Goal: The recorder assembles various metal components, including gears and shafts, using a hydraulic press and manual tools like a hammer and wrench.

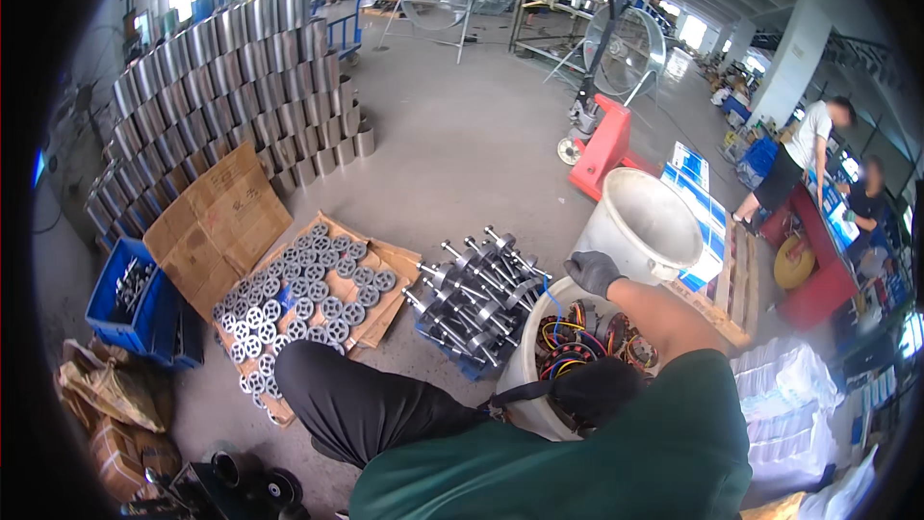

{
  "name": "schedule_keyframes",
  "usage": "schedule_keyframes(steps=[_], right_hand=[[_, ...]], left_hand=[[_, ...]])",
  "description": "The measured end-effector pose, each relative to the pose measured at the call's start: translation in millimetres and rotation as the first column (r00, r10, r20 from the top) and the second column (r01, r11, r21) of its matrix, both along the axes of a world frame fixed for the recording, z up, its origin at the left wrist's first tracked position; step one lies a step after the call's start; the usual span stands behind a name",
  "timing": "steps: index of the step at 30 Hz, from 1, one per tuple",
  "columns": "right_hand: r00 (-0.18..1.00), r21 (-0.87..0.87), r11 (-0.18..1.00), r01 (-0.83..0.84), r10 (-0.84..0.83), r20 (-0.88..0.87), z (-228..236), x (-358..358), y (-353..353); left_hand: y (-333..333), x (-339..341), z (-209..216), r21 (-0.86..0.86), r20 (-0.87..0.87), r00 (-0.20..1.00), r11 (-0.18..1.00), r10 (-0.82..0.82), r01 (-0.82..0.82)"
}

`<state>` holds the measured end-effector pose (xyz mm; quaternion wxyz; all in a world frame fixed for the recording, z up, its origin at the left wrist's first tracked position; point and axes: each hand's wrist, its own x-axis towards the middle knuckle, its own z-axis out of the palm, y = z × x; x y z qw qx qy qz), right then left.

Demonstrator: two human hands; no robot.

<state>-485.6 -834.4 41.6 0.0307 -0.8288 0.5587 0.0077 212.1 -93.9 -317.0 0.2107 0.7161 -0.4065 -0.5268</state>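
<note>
My right hand [594, 273], in a dark grey glove, is closed at the far rim of a white bucket [520, 373] in front of me. Its fingers are curled, and the rim under them is partly hidden. Inside the bucket lie wound motor stators [570, 339] with red, yellow, blue and black wires. A thin blue strand [552, 297] shows at the rim just left of the hand. A second white bucket [643, 221] stands right behind, its inside pale. My left hand is out of sight; a dark knee [375, 400] and green shirt fill the lower part.
Shafts with rotors [479, 294] are heaped left of the bucket. Spoked metal discs [308, 279] lie on cardboard farther left, near a blue crate [130, 294]. Metal cylinders [241, 67] are stacked behind. A red pallet jack [602, 144] and two people [808, 144] are beyond, right.
</note>
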Motion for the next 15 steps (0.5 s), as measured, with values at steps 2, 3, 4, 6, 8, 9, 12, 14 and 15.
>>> schedule_keyframes(steps=[2, 3, 4, 6, 8, 9, 12, 14, 15], right_hand=[[1.0, -0.008, 1.0, -0.001, 0.001, 0.022, 1, 2, 1], [0.999, -0.011, 1.0, -0.016, 0.016, 0.033, 0, 2, 1], [0.998, -0.013, 0.999, -0.036, 0.037, 0.045, -1, 3, 0], [0.996, -0.024, 0.999, -0.04, 0.042, 0.076, -5, 1, 0], [0.976, -0.203, 0.97, -0.131, 0.162, 0.147, -11, -3, 2], [0.977, -0.195, 0.973, -0.123, 0.154, 0.151, -9, 0, 3], [0.992, -0.127, 0.988, -0.093, 0.103, 0.074, -4, 2, 1], [0.992, -0.126, 0.986, -0.105, 0.114, 0.062, -5, 0, 0], [0.991, -0.124, 0.987, -0.107, 0.115, 0.061, -4, 0, 0]], left_hand=[[3, -8, 7, 0.186, -0.298, 0.916, 0.957, 0.269, -0.221], [7, -16, 11, 0.424, -0.501, 0.668, 0.829, 0.55, -0.365], [9, -21, 15, 0.668, -0.557, 0.304, 0.634, 0.773, -0.389], [9, -27, 18, 0.629, -0.472, 0.527, 0.689, 0.707, -0.36], [5, -27, 20, 0.604, -0.362, 0.714, 0.734, 0.599, -0.309], [6, -26, 22, 0.601, -0.356, 0.707, 0.729, 0.611, -0.328], [8, -23, 25, 0.585, -0.341, 0.681, 0.714, 0.647, -0.385], [9, -24, 25, 0.572, -0.338, 0.656, 0.701, 0.674, -0.426], [9, -26, 23, 0.564, -0.339, 0.641, 0.694, 0.689, -0.448]])
